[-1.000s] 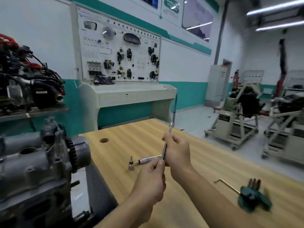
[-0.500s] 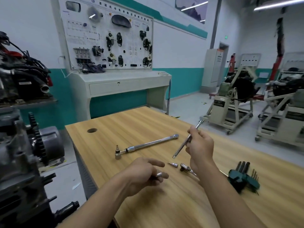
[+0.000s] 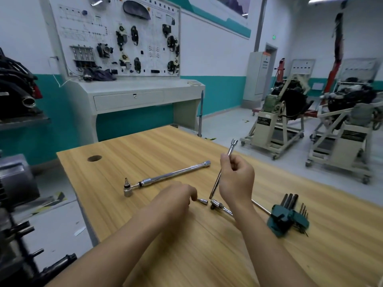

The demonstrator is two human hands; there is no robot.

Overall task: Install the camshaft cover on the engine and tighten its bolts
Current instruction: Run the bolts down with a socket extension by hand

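Note:
My right hand [image 3: 236,183] grips a slim chrome extension bar [image 3: 230,151], which stands tilted with its square socket end up and its lower tip just above the wooden table [image 3: 207,255]. My left hand [image 3: 174,197] hovers low over the table with fingers curled down, its fingertips right beside a small chrome socket [image 3: 203,201]. What its fingers hold is hidden. A long chrome wrench [image 3: 165,175] with a socket on its head lies beyond the hands. A ratchet head [image 3: 216,203] lies under my right wrist. The engine [image 3: 12,183] shows at the left edge.
A green holder of hex keys [image 3: 288,217] lies on the table to the right. The table has a round hole [image 3: 94,158] near its far left corner. A grey training console [image 3: 128,96] stands behind, and engine stands on wheels [image 3: 275,125] fill the floor at the right.
The view swung from the engine down to the table. My right hand brought the extension bar down and nearer. My left hand moved forward to the small socket.

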